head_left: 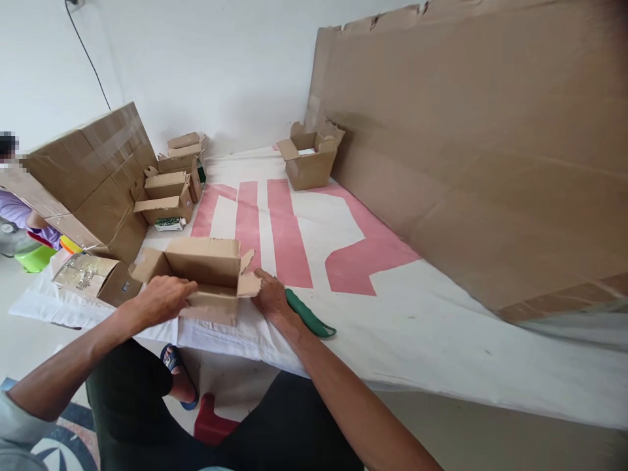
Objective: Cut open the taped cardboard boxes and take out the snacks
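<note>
An open cardboard box [210, 314] stands near the front edge of the cloth-covered table, its flaps raised and spread. The part of its inside that I can see holds nothing. My left hand [169, 297] has its fingers closed over the box's front left edge. At the other end, my right hand [269, 296] grips the side by the right flap, with its fingertips partly hidden behind the cardboard. Beside my right wrist lies a long green object [309, 315] with a loop at its end; its kind is unclear.
A closed carton [86, 273] lies left of the box. Several open boxes [167, 199] and a small green-and-white packet [170, 224] stand behind, against a large carton [103, 170]. Another open box [311, 167] is by a big cardboard panel [471, 150]. A person in purple [24, 212] is far left.
</note>
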### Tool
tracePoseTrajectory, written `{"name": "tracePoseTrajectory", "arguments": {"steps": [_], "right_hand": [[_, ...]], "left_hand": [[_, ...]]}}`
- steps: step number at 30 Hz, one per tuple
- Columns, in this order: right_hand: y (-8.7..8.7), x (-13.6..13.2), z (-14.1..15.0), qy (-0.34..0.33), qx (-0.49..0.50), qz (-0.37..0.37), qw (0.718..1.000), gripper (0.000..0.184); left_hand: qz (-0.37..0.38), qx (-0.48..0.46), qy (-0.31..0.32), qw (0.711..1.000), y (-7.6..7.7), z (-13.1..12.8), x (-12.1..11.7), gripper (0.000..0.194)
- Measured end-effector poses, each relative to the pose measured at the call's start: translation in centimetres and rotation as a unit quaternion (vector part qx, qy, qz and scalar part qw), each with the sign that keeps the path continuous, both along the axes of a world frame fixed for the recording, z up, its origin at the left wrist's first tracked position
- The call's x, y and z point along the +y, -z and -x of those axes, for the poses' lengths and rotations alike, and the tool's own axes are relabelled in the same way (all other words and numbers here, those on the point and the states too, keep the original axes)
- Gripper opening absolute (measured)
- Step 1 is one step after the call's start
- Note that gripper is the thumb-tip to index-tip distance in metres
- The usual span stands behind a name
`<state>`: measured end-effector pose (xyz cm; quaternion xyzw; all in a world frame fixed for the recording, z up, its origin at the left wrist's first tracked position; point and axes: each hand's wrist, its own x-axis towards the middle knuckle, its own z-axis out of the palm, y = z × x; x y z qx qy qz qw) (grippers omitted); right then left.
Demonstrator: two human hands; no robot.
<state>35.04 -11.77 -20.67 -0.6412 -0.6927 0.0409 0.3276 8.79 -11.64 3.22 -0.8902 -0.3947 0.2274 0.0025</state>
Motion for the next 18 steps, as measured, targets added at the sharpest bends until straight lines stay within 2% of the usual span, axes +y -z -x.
{"name": "tracePoseTrajectory", "arguments": {"steps": [4, 10, 14, 18], "right_hand": [[0.4, 0.2, -0.1, -0.02, 0.008, 0.008, 1.0, 0.024], [0.9, 0.3, -0.2, -0.023, 0.022, -0.002, 0.999, 0.025], [0.8, 0.4, -0.2, -0.023, 0.026, -0.003, 0.999, 0.023], [0.6, 0.4, -0.1, -0.018, 0.025, -0.002, 1.0, 0.025]], "left_hand": [[-0.093, 0.022, -0.057, 0.994, -1.3, 1.3, 5.7, 0.028], [-0.145, 0.022, -0.171, 0.974, -1.2, 4.4, 14.4, 0.039], [-0.17, 0.005, -0.211, 0.963, -0.3, 6.1, 17.9, 0.039], [-0.2, -0.009, -0.244, 0.949, 0.6, 7.2, 19.9, 0.031]]}}
